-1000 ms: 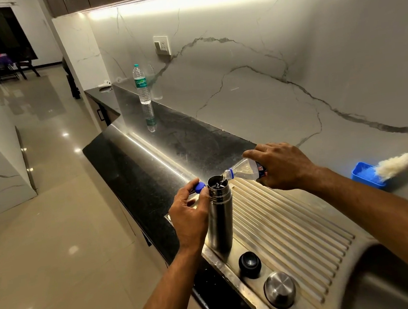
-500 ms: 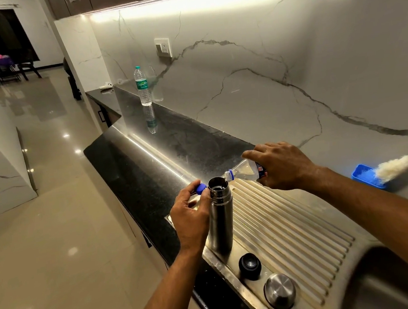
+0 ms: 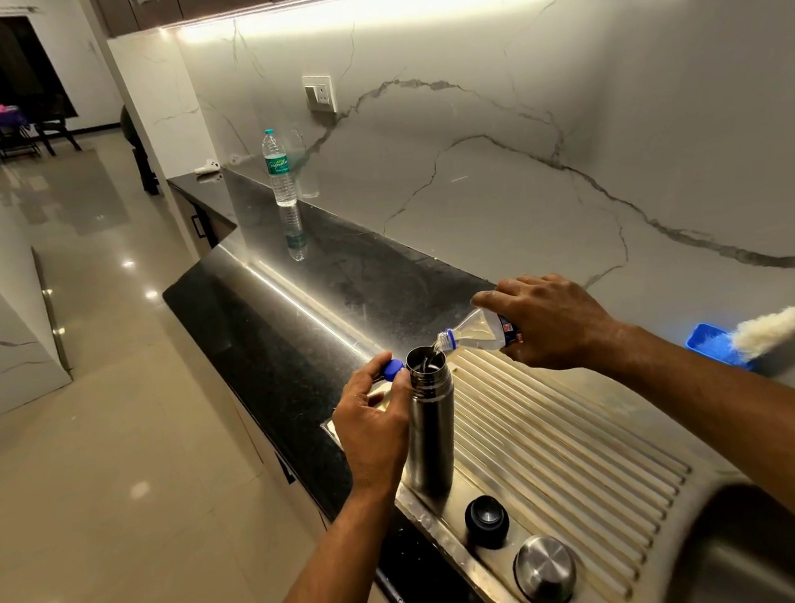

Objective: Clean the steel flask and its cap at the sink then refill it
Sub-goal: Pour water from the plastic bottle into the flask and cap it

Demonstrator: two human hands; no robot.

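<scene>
Steel flask (image 3: 430, 426) upright on near-left edge of sink drainboard (image 3: 565, 441), steadied at upper body by left hand (image 3: 370, 428), blue cap (image 3: 393, 369) pinched too; right hand (image 3: 549, 321) grasps tilted plastic bottle (image 3: 476, 334) over mouth. Flask judged rigid, smooth, slippery when wet, heavier as filled; mid-body grip best

Your flask (image 3: 432, 438) is brushed steel with a dull sheen. The bottle (image 3: 476, 334) you tip is clear plastic. The countertop (image 3: 290, 333) is glossy black stone.

flask (image 3: 429, 426): upright on drainboard (image 3: 576, 454), left end
stopper (image 3: 486, 521), cap (image 3: 545, 570): on drainboard, before flask
bottle (image 3: 476, 334): tilted over flask mouth
far bottle (image 3: 279, 168): upright on worktop (image 3: 333, 279), behind
brush (image 3: 770, 328): right, by wall
</scene>
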